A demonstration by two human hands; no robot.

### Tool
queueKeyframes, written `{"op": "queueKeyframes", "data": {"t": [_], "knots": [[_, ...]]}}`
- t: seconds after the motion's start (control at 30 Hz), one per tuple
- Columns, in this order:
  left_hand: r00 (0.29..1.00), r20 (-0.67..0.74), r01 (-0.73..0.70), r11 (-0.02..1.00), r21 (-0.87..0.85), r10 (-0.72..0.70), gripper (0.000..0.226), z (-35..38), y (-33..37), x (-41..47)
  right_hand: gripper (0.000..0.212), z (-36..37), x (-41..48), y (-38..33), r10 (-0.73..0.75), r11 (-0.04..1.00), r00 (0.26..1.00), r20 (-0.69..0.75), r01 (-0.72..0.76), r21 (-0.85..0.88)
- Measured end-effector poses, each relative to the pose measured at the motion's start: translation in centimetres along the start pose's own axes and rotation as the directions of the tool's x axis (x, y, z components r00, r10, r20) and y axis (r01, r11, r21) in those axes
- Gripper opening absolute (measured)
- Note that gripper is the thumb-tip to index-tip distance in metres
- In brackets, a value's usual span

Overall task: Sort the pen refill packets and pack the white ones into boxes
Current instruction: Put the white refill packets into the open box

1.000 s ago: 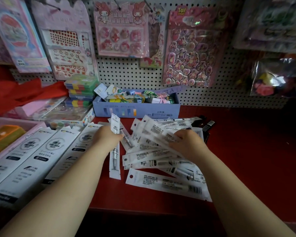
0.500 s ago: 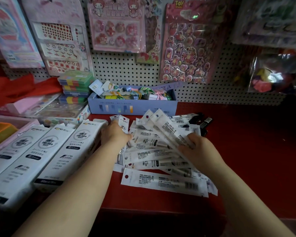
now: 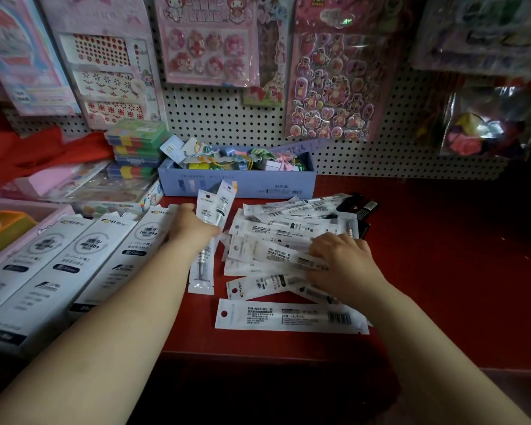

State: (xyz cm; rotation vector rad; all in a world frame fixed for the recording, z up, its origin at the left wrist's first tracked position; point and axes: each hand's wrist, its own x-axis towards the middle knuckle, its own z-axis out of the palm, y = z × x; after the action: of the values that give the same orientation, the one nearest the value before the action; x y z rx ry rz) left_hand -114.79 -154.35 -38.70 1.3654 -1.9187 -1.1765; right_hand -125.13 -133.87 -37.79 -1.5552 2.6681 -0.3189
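Two hands work a heap of white pen refill packets (image 3: 292,240) on a red worktop (image 3: 442,271)

Left hand (image 3: 190,228) pinches a few upright packets (image 3: 209,237) at the heap's 9 o'clock edge; right hand (image 3: 344,265) lies flat and spread on the heap at 4 o'clock, gripping nothing. One packet (image 3: 288,315) at 6 o'clock reads "DM-009" and "CAUTION". Three white boxes (image 3: 83,256) marked "COMI" and "DM-009" lie at 9 o'clock. At 12 o'clock a blue box (image 3: 239,185) reads "24"

Left hand (image 3: 190,228) now grips two upright packets (image 3: 210,210) rather than one; right hand (image 3: 339,262) has dropped its raised fan, pressing the pile (image 3: 288,240) toward 4 o'clock.
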Motion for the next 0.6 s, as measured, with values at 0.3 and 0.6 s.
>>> {"op": "queueKeyframes", "data": {"t": [0.3, 0.6], "knots": [[0.991, 0.032, -0.116, 0.946, -0.302, 0.132, 0.025, -2.2, 1.8, -0.8, 0.044, 0.1, 0.6, 0.0, -0.002, 0.997, 0.999, -0.042, -0.001, -0.081], [0.966, 0.081, -0.186, 0.881, -0.436, 0.244, 0.021, -6.4, 1.1, -7.7, 0.049, -0.1, 1.0, -0.3, 0.029, 0.995, 0.999, 0.039, -0.025, -0.096]]}}
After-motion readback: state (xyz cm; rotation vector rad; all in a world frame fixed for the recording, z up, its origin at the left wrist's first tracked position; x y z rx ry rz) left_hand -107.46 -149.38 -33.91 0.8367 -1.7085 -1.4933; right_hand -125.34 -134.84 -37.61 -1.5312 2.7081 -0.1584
